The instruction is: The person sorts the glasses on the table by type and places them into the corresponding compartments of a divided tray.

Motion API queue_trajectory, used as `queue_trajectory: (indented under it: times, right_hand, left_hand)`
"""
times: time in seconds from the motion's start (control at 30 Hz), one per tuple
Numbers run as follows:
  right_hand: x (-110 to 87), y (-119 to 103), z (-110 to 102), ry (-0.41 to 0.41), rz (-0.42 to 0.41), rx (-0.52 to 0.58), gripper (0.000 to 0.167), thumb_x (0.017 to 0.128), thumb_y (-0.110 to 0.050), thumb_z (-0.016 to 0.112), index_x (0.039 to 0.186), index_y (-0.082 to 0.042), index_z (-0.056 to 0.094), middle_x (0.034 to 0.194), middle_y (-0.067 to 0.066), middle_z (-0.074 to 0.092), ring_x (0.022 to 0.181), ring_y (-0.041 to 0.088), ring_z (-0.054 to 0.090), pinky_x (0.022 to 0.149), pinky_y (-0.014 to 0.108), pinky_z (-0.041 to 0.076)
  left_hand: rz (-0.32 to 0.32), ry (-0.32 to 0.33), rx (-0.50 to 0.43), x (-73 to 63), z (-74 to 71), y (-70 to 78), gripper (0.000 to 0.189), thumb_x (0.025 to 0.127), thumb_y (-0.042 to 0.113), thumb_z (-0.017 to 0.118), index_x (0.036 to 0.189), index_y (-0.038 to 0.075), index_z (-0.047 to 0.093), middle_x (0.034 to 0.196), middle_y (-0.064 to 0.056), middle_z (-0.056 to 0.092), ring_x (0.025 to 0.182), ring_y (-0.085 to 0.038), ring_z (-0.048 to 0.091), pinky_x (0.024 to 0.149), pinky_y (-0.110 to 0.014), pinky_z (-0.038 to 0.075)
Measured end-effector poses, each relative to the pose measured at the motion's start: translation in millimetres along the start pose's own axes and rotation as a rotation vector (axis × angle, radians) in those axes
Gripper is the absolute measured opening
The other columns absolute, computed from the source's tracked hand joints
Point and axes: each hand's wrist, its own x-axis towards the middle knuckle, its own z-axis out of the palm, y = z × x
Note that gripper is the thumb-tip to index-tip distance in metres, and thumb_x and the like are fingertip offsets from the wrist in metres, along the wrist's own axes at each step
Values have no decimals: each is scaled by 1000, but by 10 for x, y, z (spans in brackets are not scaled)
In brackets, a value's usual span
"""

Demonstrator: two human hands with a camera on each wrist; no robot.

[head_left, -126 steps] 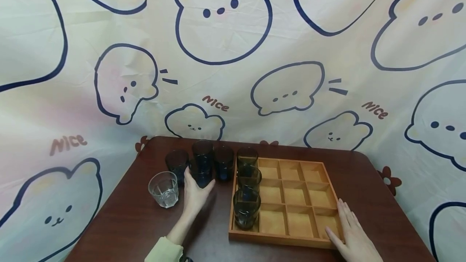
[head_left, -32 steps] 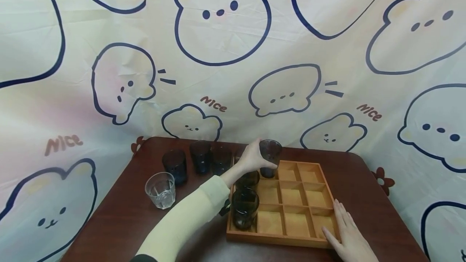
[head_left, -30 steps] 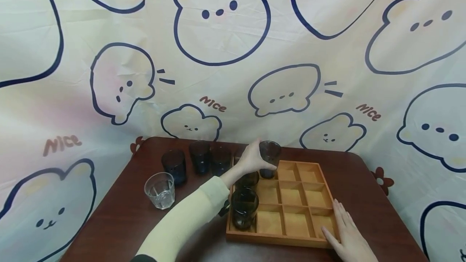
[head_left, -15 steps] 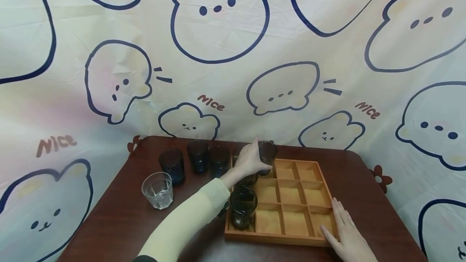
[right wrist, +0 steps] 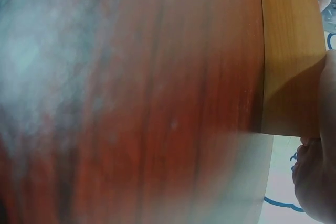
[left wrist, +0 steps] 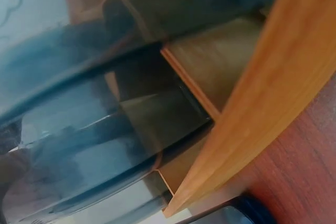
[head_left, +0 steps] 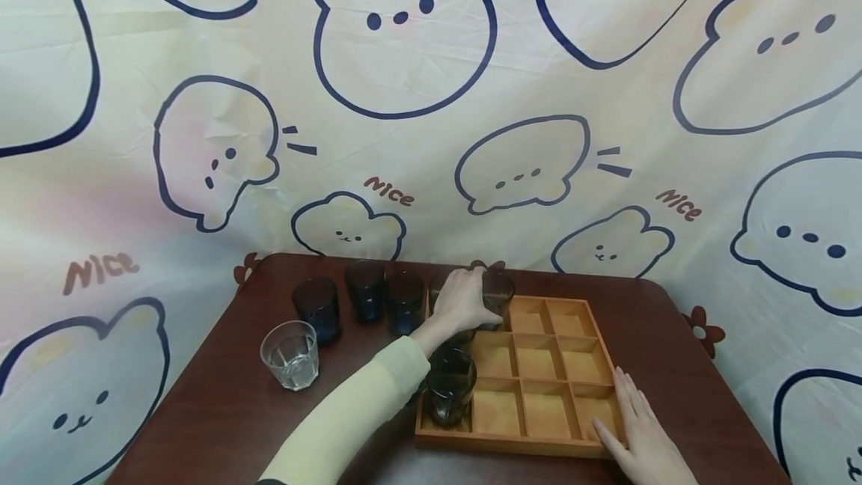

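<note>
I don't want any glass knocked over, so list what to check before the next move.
1. Left grip on the dark glass: ok, held between fingers and thumb.
2. Glass lined up with the tray: ok, at the back row's second column from the left.
3. Its base seated: cannot tell, the bottom is not clearly seen.
4. Right grip at the tray's right side: ok, resting there.
5. Clear glass apart from the left sleeve: ok, a gap shows.
</note>
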Motion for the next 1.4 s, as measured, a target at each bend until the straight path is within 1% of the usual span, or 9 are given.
queue_trajectory:
  times: [0.1, 0.23, 0.5, 0.57, 0.8, 1.03, 1.13, 1.3, 1.4]
  right_hand:
    - [-4, -1, 9, 4, 1, -3, 104, 110, -54, 61, 174, 4, 4, 177, 39, 17, 161, 61, 21, 104, -2, -26]
    - [-17, 1, 16, 13, -8, -4, 103, 110, -52, 62, 174, 3, 4, 177, 39, 19, 161, 60, 22, 104, -3, -24]
    - [0, -6, -3, 4, 2, 3, 104, 110, -54, 61, 174, 3, 4, 177, 38, 17, 162, 61, 21, 105, -2, -26]
    - [2, -5, -7, 1, 6, 4, 104, 110, -55, 61, 175, 3, 3, 178, 38, 17, 162, 60, 21, 105, -1, -26]
    - [-4, -2, -1, -4, 11, 14, 104, 110, -54, 61, 174, 3, 3, 177, 39, 17, 162, 61, 20, 104, -1, -26]
    - [9, -13, -8, -5, 25, 26, 105, 110, -56, 60, 174, 3, 4, 177, 39, 15, 162, 61, 19, 111, 6, -29]
    - [10, -12, -4, -2, 22, 26, 104, 110, -56, 60, 174, 4, 5, 178, 39, 16, 162, 61, 19, 111, 5, -28]
    - [-6, -6, 24, 21, -7, 8, 103, 109, -54, 62, 174, 4, 7, 177, 38, 19, 161, 61, 23, 107, -1, -25]
    - [-17, 0, 33, 38, -21, 10, 102, 110, -52, 62, 174, 3, 6, 177, 38, 20, 162, 60, 22, 106, -4, -23]
  left_hand:
    - [-13, 7, 34, -13, 11, 1, 96, 79, 49, 99, 153, 2, 60, 144, -15, 72, 142, -32, 61, 125, -42, 48]
    - [-5, 13, 78, -13, 22, -12, 90, 80, 53, 97, 148, 3, 65, 143, -14, 74, 140, -31, 62, 124, -41, 48]
    - [28, 35, 102, -8, 6, -3, 80, 78, 54, 98, 135, 3, 73, 127, -10, 80, 128, -28, 68, 122, -40, 48]
    - [35, 35, 105, -7, 6, 0, 79, 79, 54, 98, 133, 3, 73, 126, -11, 80, 127, -28, 69, 123, -40, 48]
    - [39, 15, 132, -13, 17, 7, 83, 81, 58, 95, 139, 3, 70, 133, -11, 79, 132, -27, 68, 129, -41, 42]
    - [56, 14, 116, -10, -6, 10, 82, 82, 59, 94, 136, 3, 72, 130, -10, 80, 130, -27, 70, 130, -42, 41]
    - [60, 18, 112, -1, 3, -1, 83, 81, 60, 94, 136, 3, 72, 130, -11, 80, 129, -28, 71, 130, -43, 42]
    - [57, 17, 103, -1, 14, -24, 83, 81, 60, 95, 137, 3, 71, 134, -11, 79, 130, -28, 70, 131, -44, 40]
    - [80, 19, 89, -6, -4, -34, 83, 80, 58, 96, 137, 2, 71, 133, -12, 79, 129, -30, 71, 130, -45, 41]
